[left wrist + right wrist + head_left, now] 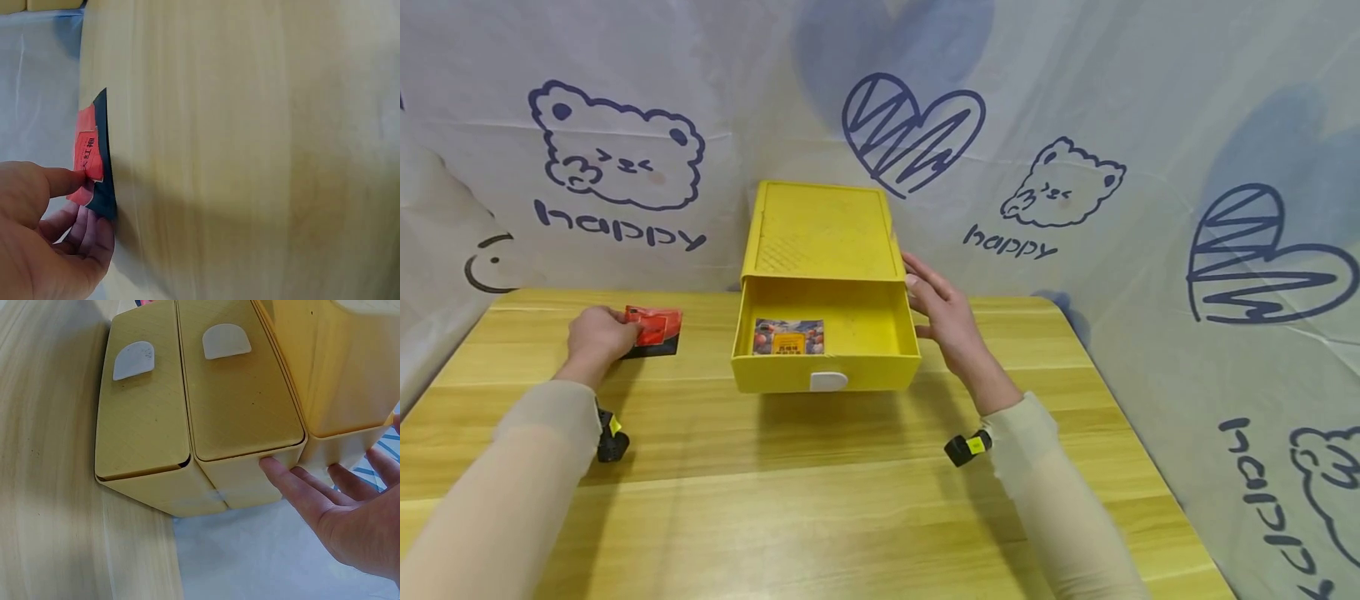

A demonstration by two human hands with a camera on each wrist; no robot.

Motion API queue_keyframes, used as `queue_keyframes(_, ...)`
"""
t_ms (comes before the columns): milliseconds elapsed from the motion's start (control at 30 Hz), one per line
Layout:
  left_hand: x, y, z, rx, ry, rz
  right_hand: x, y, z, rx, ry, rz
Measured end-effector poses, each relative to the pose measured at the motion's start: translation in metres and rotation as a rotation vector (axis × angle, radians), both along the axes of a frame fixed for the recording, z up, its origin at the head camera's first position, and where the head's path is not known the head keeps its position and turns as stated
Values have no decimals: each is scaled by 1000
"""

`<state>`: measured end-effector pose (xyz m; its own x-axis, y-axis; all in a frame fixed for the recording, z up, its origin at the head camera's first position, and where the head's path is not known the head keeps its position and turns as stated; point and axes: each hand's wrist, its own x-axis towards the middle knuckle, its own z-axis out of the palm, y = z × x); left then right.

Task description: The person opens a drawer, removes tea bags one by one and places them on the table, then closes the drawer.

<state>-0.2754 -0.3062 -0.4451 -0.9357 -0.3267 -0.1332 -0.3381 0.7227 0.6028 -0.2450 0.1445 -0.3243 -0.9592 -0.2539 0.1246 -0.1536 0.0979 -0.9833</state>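
My left hand (601,337) pinches a small red and black packet (662,327) between thumb and fingers, just over the left side of the table. The left wrist view shows the packet (90,147) tilted, with the thumb on its red face. A yellow drawer cabinet (827,229) stands at the back middle, its top drawer (782,375) pulled out. Inside that drawer lies a colourful printed packet (767,337). My right hand (951,329) rests its extended fingers along the cabinet's right side. Two lower drawers (244,400) appear closed in the right wrist view.
The wooden table (820,517) runs beneath everything. Behind it hangs a pale cloth (760,100) printed with hearts and bears, and it continues along the right side. Each wrist wears a small black camera (612,437).
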Motion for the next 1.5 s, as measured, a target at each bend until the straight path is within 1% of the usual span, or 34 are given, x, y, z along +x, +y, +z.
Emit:
queue_keyframes(100, 0, 0, 0, -45, -7, -16, 0, 0, 0, -2, 1, 0)
queue_keyframes(233, 1, -1, -1, -78, -5, -21, 0, 0, 0, 0, -1, -1)
queue_keyframes(500, 1, 0, -1, -106, 7, -31, 0, 1, 0, -3, 0, -1)
queue_keyframes(633, 3, -1, 1, -119, 7, -45, 1, 0, 0, -4, 9, 7)
queue_keyframes(733, 4, -2, 2, -102, 8, -45, 1, 0, 1, -7, 11, 12)
queue_keyframes(800, 4, -2, 3, -80, 28, -32, 1, -1, 1, -5, 11, 12)
queue_keyframes(867, 5, -2, 6, -46, 57, -3, 0, -1, 0, -7, 6, 13)
queue_keyframes(967, 4, 1, 10, 23, 134, 45, -6, 2, -5, -21, -12, 13)
queue_keyframes(1067, 4, 9, 17, 106, 216, 88, -15, 6, -14, -47, -39, 21)
queue_keyframes(1133, 6, 15, 25, 149, 275, 99, -21, 8, -19, -70, -59, 33)
queue_keyframes(1200, 9, 22, 34, 179, 319, 105, -22, 9, -20, -88, -76, 46)
queue_keyframes(1400, 21, 42, 64, 233, 427, 92, -25, 12, -19, -125, -113, 88)
queue_keyframes(1500, 29, 53, 80, 236, 487, 59, -25, 13, -18, -126, -122, 97)
